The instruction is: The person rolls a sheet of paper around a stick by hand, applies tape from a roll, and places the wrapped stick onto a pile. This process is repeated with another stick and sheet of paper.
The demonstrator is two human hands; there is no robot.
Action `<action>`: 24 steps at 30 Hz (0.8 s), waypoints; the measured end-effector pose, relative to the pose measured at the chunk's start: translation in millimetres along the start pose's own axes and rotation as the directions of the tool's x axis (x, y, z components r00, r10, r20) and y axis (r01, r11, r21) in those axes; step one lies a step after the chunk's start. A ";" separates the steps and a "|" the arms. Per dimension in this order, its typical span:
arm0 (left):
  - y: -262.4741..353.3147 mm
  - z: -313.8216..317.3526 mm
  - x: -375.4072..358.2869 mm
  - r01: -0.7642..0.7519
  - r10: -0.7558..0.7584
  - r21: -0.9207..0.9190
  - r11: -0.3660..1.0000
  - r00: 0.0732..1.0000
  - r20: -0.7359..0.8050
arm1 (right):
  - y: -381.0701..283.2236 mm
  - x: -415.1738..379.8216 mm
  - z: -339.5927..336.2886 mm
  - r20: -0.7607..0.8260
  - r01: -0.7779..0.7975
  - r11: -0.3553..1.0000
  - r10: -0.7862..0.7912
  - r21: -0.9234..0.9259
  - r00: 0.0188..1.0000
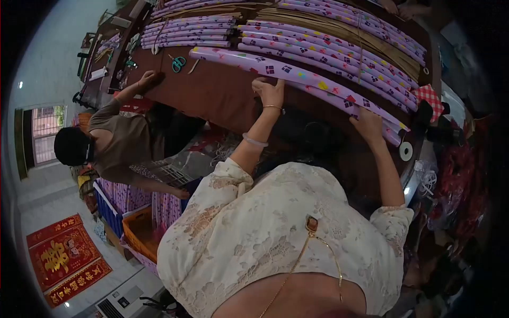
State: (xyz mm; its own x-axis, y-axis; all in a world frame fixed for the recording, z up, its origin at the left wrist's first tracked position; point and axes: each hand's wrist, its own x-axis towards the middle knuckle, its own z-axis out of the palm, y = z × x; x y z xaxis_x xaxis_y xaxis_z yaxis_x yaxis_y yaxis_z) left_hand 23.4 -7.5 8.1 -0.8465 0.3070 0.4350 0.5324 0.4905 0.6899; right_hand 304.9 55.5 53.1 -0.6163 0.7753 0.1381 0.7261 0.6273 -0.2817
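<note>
A long purple roll [297,74] with a colourful printed pattern lies along the front of the brown table, with a second, similar roll partly beneath it. My left hand [269,94] is closed at the near edge of the roll's middle, fingers curled and thumb against it. Farther right, my right hand [368,126] grips the roll near its right end; its fingertips are partly hidden. Behind are stacked several more purple rolls [328,50], with flat tan strips [392,57] between the stacks.
Teal-handled scissors [178,64] lie on the brown tabletop [207,98] at left. A white spool [405,151] and red checked cloth [428,102] are at right. A co-worker [127,132] bends over at left beside an orange crate [139,233]. Another person's hands [405,9] show at the far edge.
</note>
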 end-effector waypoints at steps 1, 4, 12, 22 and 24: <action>16.1 -25.1 13.4 -0.017 0.031 -0.081 0.997 0.982 0.186 | 1.7 0.7 0.6 0.003 -0.003 1.000 0.003 -0.005 1.000; 10.6 -36.3 32.0 -0.276 0.278 -0.049 0.960 0.923 0.266 | 7.5 -1.2 3.8 -0.014 0.028 0.990 -0.030 -0.137 0.999; -20.0 27.1 83.9 -0.537 0.682 -0.647 0.542 -0.170 0.712 | 42.0 -10.3 36.5 -0.016 0.177 0.979 -0.180 -0.103 0.984; -16.7 63.1 67.2 -0.727 0.183 -0.180 0.663 -0.076 0.980 | 52.6 -20.6 40.6 0.178 0.127 0.975 -0.159 0.182 0.971; -16.1 63.8 60.7 -0.738 0.187 -0.160 0.656 -0.046 0.981 | 49.1 -20.2 38.0 0.146 0.175 0.952 -0.216 0.253 0.966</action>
State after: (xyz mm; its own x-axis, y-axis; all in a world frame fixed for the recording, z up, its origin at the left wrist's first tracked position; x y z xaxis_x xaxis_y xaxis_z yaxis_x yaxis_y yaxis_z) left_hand -36.6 55.2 -13.5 0.1373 0.8780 -0.4584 0.9739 -0.0354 0.2240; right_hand 341.4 67.9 0.4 -0.7961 0.6025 0.0559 0.5060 0.7136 -0.4845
